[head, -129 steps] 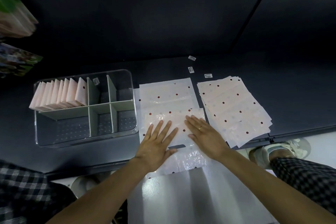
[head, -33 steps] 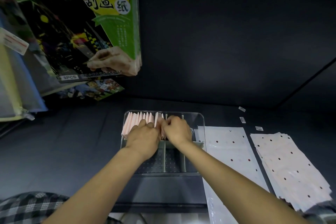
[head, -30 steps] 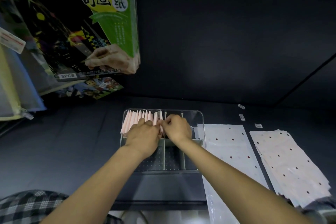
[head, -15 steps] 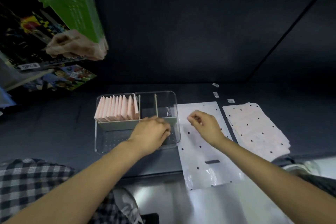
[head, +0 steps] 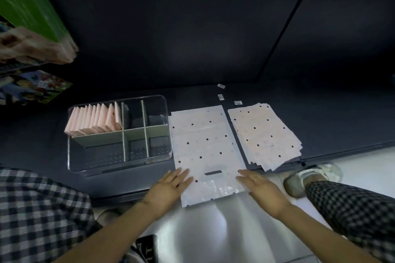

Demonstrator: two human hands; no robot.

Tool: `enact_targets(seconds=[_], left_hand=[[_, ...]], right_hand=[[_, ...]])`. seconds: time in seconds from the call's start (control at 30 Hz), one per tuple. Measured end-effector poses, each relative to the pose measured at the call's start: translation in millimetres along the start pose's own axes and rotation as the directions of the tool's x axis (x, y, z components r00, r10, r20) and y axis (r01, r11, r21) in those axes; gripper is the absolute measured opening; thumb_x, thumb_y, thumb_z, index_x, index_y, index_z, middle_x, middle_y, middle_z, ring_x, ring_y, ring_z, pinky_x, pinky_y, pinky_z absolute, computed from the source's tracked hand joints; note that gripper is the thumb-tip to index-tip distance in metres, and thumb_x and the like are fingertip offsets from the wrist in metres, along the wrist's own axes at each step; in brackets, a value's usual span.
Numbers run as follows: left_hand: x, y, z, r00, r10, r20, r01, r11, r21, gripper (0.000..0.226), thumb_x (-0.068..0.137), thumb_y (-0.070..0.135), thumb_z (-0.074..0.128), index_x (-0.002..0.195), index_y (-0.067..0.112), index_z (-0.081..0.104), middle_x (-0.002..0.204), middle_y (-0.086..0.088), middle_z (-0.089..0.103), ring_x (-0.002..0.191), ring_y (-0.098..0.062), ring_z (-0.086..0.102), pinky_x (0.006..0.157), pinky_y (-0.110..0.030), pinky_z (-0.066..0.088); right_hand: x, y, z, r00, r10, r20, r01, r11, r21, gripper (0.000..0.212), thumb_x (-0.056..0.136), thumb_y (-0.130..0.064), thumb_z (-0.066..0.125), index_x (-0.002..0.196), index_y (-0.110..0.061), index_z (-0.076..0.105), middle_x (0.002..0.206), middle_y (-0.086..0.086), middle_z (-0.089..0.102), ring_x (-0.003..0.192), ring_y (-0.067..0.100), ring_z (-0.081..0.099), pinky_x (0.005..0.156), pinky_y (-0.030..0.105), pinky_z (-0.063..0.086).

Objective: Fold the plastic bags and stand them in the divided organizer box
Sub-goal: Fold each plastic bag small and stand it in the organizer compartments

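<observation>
A flat pale bag with dark dots [head: 203, 145] lies spread on the dark shelf, its near end hanging over the edge. My left hand [head: 170, 187] rests with straight fingers at the bag's near left corner. My right hand [head: 259, 186] lies flat at its near right corner. The clear divided organizer box [head: 73, 156] stands to the left. Several folded pink bags [head: 96, 120] stand upright in its far left compartment. A stack of unfolded dotted bags [head: 265, 134] lies to the right.
Three small white labels [head: 221, 96] lie on the shelf behind the bags. Green and colourful packages [head: 27, 89] hang at the upper left. My checked trouser legs and a pale shoe [head: 312, 177] show below the shelf edge, above a shiny floor.
Both hands left the organizer box, where they had set a folded bag among the others. They now lie flat at the near corners of the spread bag. The camera tilted down.
</observation>
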State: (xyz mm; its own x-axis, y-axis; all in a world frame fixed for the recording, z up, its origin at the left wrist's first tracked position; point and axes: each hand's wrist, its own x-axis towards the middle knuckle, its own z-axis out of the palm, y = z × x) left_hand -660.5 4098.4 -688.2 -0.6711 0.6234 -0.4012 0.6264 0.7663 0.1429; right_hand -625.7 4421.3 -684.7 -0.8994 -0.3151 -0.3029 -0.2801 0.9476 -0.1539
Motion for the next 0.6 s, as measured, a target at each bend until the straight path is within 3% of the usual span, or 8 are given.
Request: enact_targets(seconds=[0.07,0.17,0.23,0.3,0.37,0.43,0.53,0.6], left_hand=[[1.8,1.6,0.6,0.999,-0.019,-0.048,0.018,1.000,-0.020,0.077,0.092,-0.004,0.041,0.151,0.029,0.005,0.159,0.005,-0.008,0.146,-0.017,-0.006,0.118,-0.027,-0.001],[2.7,2.8,-5.7,0.994,-0.063,-0.092,0.049,0.988,-0.144,0.043,0.102,0.021,0.037,0.142,0.037,0.037,0.157,0.013,0.015,0.145,-0.009,0.011,0.115,-0.023,0.022],[2.6,3.3,-12.3,0.987,-0.108,-0.122,0.070,0.957,-0.283,0.031,0.101,0.031,0.040,0.128,0.036,0.055,0.147,0.016,0.037,0.140,-0.005,0.028,0.107,-0.019,0.030],[2.4,3.8,-20.8,0.973,-0.178,-0.145,0.096,0.889,-0.447,0.025,0.098,0.031,0.047,0.113,0.028,0.067,0.126,0.013,0.061,0.120,-0.008,0.053,0.096,-0.021,0.040],[1.9,2.3,-30.2,0.953,-0.265,-0.150,0.109,0.759,-0.642,0.020,0.096,0.026,0.052,0.097,0.016,0.070,0.098,0.005,0.072,0.092,-0.010,0.064,0.084,-0.027,0.046],[2.2,-0.3,-39.7,0.938,-0.321,-0.133,0.071,0.551,-0.831,0.017,0.094,0.016,0.057,0.083,0.009,0.069,0.081,0.005,0.072,0.079,-0.006,0.063,0.079,-0.030,0.049],[4.4,-0.7,-55.2,0.901,-0.402,-0.165,-0.035,0.311,-0.950,0.020,0.093,0.006,0.056,0.085,0.019,0.069,0.082,0.008,0.072,0.083,-0.005,0.064,0.082,-0.026,0.050],[7.7,1.0,-63.2,0.845,-0.491,-0.210,-0.098,0.245,-0.965,0.020,0.093,0.005,0.054,0.095,0.020,0.067,0.093,0.005,0.072,0.091,-0.011,0.065,0.088,-0.028,0.050]], right_hand=[[3.9,1.2,-3.2,1.000,0.016,-0.009,-0.016,1.000,0.004,0.048,0.099,-0.019,0.040,0.145,-0.028,0.030,0.156,-0.010,0.019,0.141,0.006,0.022,0.106,0.017,0.026],[9.3,4.6,-14.0,1.000,-0.017,-0.007,0.017,0.999,0.030,0.035,0.101,-0.028,0.037,0.131,-0.022,0.053,0.141,-0.008,0.047,0.130,0.009,0.041,0.097,0.017,0.032],[13.9,4.6,-29.3,0.998,-0.048,0.034,0.045,0.997,0.066,0.028,0.100,-0.029,0.041,0.115,-0.018,0.062,0.124,-0.007,0.059,0.119,0.011,0.049,0.087,0.018,0.036],[16.7,4.7,-49.9,0.995,-0.039,0.096,0.015,0.973,0.232,0.020,0.097,-0.026,0.048,0.104,-0.018,0.065,0.107,-0.008,0.065,0.105,0.010,0.055,0.084,0.019,0.040],[16.7,5.9,-74.0,0.993,-0.041,0.114,-0.015,0.892,0.452,0.012,0.094,-0.021,0.055,0.091,-0.020,0.067,0.090,-0.009,0.068,0.088,0.008,0.060,0.076,0.014,0.043],[16.9,7.1,-99.0,0.993,-0.020,0.115,-0.056,0.784,0.619,0.011,0.091,-0.019,0.060,0.081,-0.023,0.066,0.082,-0.008,0.068,0.076,0.002,0.060,0.070,0.010,0.042],[29.4,11.5,-125.2,0.999,0.021,0.043,-0.045,0.696,0.717,0.012,0.090,-0.015,0.061,0.080,-0.016,0.067,0.078,-0.007,0.066,0.071,-0.001,0.056,0.069,0.010,0.042],[47.3,15.7,-132.5,0.996,0.084,-0.025,-0.034,0.638,0.769,0.013,0.091,-0.012,0.059,0.082,-0.006,0.066,0.078,-0.002,0.064,0.075,0.007,0.056,0.078,0.018,0.043]])
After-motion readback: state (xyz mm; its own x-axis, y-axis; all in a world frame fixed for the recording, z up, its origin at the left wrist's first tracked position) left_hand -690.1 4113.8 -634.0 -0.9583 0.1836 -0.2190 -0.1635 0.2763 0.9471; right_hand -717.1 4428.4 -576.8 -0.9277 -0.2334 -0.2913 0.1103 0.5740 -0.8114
